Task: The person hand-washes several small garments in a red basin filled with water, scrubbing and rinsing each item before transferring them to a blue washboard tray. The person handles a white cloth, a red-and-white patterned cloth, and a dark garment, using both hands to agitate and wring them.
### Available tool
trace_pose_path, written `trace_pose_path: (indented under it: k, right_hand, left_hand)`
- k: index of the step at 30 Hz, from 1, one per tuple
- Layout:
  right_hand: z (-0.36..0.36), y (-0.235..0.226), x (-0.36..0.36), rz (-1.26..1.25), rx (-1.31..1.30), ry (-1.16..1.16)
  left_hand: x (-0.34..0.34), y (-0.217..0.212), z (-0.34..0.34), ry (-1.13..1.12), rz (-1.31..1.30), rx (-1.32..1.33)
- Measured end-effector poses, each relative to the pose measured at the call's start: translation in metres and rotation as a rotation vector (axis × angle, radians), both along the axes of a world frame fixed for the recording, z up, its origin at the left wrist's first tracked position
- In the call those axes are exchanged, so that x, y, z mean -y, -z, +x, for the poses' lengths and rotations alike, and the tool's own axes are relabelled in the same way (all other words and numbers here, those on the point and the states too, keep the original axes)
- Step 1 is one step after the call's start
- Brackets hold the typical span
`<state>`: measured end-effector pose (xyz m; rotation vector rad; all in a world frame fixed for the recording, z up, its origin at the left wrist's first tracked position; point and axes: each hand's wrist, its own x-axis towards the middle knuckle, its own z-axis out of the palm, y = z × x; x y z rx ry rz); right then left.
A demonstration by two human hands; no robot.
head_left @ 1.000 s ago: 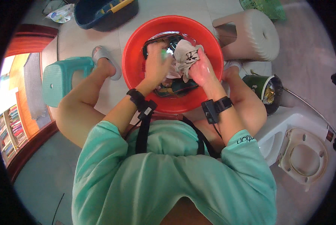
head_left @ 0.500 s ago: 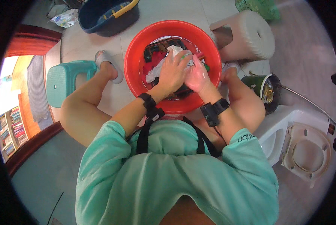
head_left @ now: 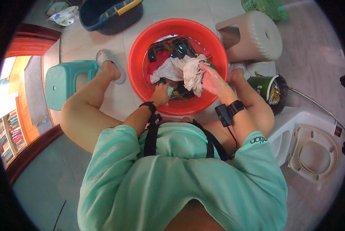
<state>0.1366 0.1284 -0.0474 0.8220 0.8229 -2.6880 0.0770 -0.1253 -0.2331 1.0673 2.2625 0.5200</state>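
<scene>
At the far left of the tiled floor stands a teal plastic stool [head_left: 66, 85], with a grey slipper [head_left: 110, 63] on the person's foot just beside its right edge. Behind them, toward the top, sits a dark blue tub [head_left: 110, 14] with a yellow bar across it, and a crumpled plastic packet [head_left: 64, 16] lies to its left.

Next comes the red wash basin [head_left: 138, 73], set on the floor between the person's knees and holding water and a heap of wet laundry. The left hand [head_left: 161, 95] is low at the basin's near side, closed around a small bunch of teal cloth [head_left: 170, 91] at the water's edge. A white garment [head_left: 191, 71] is lifted out of the pile near the basin's middle, draping over darker clothes and a red piece beside it. The right hand [head_left: 212, 80] grips this white garment from the right, fingers clenched into its folds. Both wrists carry black bands.

Right of the basin, a beige plastic stool [head_left: 253, 36] lies tipped on its side, a green mesh basket [head_left: 265, 7] behind it. A dark green bucket [head_left: 270, 92] stands by the right knee, and a white toilet [head_left: 313, 148] with its seat open fills the far right.
</scene>
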Motion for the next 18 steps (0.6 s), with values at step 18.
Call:
trace_pose_path:
  k: [18]
  right_hand:
    - [-0.053, 0.042, -0.016, 0.287, 0.018, -0.036]
  left_hand:
    - [-0.082, -0.167, -0.135, -0.331, 0.363, 0.684]
